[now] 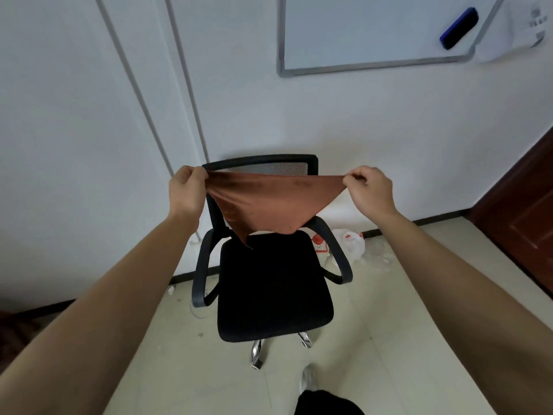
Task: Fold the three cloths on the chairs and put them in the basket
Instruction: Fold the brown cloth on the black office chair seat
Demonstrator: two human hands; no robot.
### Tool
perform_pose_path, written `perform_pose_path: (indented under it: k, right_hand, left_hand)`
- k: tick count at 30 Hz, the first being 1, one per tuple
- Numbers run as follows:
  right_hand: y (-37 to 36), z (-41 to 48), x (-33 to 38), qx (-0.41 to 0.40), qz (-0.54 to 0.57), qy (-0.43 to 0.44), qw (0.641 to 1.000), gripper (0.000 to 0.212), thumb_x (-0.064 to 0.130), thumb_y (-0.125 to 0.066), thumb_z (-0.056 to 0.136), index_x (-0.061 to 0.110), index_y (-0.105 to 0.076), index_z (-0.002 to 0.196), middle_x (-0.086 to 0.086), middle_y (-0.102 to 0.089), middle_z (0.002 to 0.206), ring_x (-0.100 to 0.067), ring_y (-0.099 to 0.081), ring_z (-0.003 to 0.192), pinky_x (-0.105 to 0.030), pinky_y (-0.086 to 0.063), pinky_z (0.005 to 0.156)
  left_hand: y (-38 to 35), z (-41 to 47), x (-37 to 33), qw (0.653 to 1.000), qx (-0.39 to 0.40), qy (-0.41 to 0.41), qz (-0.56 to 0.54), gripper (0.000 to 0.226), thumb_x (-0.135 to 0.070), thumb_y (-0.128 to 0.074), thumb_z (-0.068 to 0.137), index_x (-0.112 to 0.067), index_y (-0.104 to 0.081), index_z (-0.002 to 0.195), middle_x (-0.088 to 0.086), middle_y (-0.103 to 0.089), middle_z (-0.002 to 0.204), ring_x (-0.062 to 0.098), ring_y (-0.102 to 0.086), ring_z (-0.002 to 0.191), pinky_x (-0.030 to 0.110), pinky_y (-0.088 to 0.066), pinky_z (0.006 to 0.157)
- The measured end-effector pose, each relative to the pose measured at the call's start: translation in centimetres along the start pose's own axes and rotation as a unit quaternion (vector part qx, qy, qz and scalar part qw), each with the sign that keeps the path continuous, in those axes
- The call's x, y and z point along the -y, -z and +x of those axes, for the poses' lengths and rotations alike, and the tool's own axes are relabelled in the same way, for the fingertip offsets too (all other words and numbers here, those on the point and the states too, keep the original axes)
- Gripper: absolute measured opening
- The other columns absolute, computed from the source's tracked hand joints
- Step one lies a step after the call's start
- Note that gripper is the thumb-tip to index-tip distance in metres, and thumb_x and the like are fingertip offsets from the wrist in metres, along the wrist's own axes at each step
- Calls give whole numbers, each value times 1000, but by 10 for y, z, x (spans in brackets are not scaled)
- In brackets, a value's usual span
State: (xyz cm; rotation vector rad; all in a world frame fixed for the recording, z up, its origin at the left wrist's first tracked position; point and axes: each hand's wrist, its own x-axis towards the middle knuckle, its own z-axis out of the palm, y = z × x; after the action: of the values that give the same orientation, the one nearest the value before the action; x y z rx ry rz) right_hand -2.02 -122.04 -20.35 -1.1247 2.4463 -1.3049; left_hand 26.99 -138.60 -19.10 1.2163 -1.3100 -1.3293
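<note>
A rust-brown cloth (266, 202) hangs stretched in the air in front of a black office chair (275, 289). My left hand (187, 191) grips its left corner and my right hand (369, 191) pinches its right corner. The cloth sags into a point just above the chair's seat. No basket and no other cloth are in view.
The chair stands against a white wall. A white plastic bag (351, 239) lies on the floor behind it. A whiteboard (374, 31) with a blue eraser (459, 28) hangs up on the wall. A brown door (526, 211) is at the right. Pale floor tiles (404, 324) surround the chair.
</note>
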Motion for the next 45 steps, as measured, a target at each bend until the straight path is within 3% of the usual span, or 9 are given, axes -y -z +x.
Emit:
perform_pose_path:
  k: [4,8,17,23,29,33,39,43,45]
  right_hand:
    - [-18,-65,-41,35,-46,-16,998,19,24,-55,89,13,-71,90,-1,-65,89,-15,-60,82,-21,-45,70]
    - [-38,-126,-91,72,-86,-56,992,22,26,-56,88,12,-66,74,2,-61,64,-18,-59,64,-27,-41,58]
    - [-79,-235,-194,204,-161,-182,948,22,32,-59,84,15,-73,84,-5,-68,77,-23,-64,74,-30,-52,68]
    - [-81,-264,-216,261,-190,-188,928,23,27,-58,84,10,-71,76,-5,-67,70,-18,-57,62,-21,-40,52]
    - [-83,-239,-206,286,-182,-194,921,18,29,-59,84,16,-71,81,4,-66,73,-18,-59,72,-25,-40,62]
    - [-92,-204,-194,315,-177,-183,914,17,28,-57,84,19,-71,85,4,-68,79,-19,-64,81,-28,-47,67]
    - [-132,-128,-200,349,-175,-155,908,15,30,-55,86,27,-68,91,10,-66,81,-17,-63,86,-28,-44,70]
    - [-188,-53,-225,341,-167,-142,914,23,34,-55,88,24,-71,102,4,-70,97,-18,-64,95,-28,-43,76]
    - [-217,-22,-238,339,-160,-138,917,26,35,-56,90,22,-71,108,2,-71,106,-19,-63,100,-28,-42,80]
  left_hand:
    - [11,-56,66,998,-17,8,60,16,-22,-45,81,-16,-45,66,0,-42,67,19,-41,72,34,-38,67]
    - [23,-108,139,987,-27,35,152,26,-19,-43,90,-15,-39,65,-1,-37,62,16,-34,60,34,-29,60]
    - [52,-188,272,914,50,180,360,27,-27,-40,92,-6,-52,80,9,-50,70,27,-47,67,35,-37,61]
    - [56,-213,304,892,73,230,381,28,-27,-40,92,-8,-45,72,6,-45,69,27,-43,68,35,-35,61]
    - [54,-197,297,871,95,261,406,26,-27,-40,94,-6,-55,92,10,-55,86,30,-51,81,34,-38,67]
    - [52,-164,291,876,106,250,398,26,-28,-44,93,-8,-57,102,10,-59,97,30,-54,90,34,-40,71]
    - [28,-80,300,889,100,270,355,19,-27,-43,91,-12,-54,89,7,-57,82,27,-54,76,34,-41,61]
    - [-1,-3,326,899,40,294,323,27,-30,-44,86,-8,-57,93,6,-56,78,28,-56,76,48,-54,79]
    - [-13,30,341,897,15,299,324,29,-32,-42,80,-8,-57,86,6,-55,75,28,-55,74,49,-55,75]
